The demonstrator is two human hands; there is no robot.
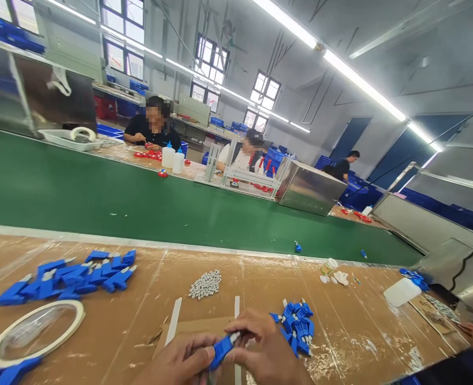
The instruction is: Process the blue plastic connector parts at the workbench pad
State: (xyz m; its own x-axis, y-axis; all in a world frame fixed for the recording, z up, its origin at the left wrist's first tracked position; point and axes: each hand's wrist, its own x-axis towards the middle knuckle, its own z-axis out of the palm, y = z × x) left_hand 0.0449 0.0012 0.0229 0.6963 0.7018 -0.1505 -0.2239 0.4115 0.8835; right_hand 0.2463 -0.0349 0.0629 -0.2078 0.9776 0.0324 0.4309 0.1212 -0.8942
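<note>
I see both hands low at the near edge of the tabletop (pixel 341 331), meeting over a flat piece of cardboard (pixel 196 326). My left hand (pixel 176 363) is closed around the body of a small blue plastic part (pixel 221 348), and my right hand (pixel 268 353) pinches the part's whitish tip between thumb and fingertips, so the part is held between the two hands just above the cardboard.

Just to the right of my right hand lies a small pile of blue parts (pixel 297 326). A bigger spread of the same blue parts (pixel 71 275) lies well off to the left, and a roll of tape (pixel 33 331) lies flat in front of it. Between the two heaps, a little cluster of small white pieces (pixel 205 284) sits on the tabletop. Farther right lies a white plastic bottle (pixel 402 292) on its side.

Beyond the tabletop runs a green conveyor belt (pixel 100 192). Across it, two people sit at work, and a third person stands farther back on the right.
</note>
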